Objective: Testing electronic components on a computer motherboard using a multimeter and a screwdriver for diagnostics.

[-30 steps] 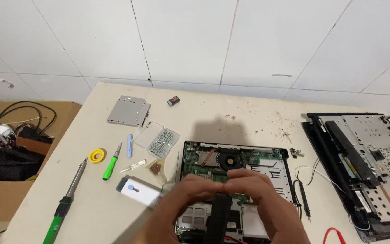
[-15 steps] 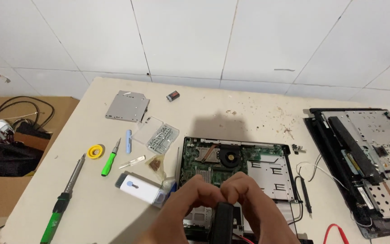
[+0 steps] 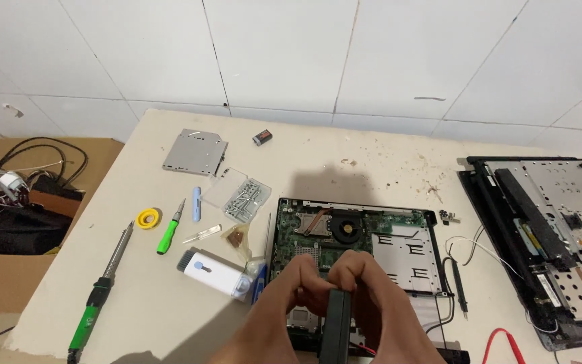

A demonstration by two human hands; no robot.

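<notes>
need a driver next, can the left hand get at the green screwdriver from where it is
Probably yes. The green screwdriver lies in the open on the table, left of the left hand, nothing between. But that hand is busy on the dark part.

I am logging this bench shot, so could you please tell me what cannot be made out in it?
- Head view: the left hand and right hand cover the near part of the opened laptop base.
- The dark rectangular part they hold runs off the bottom edge.
- The second laptop chassis is cut by the right edge.
- Screws in the clear box are too small to count.
</notes>
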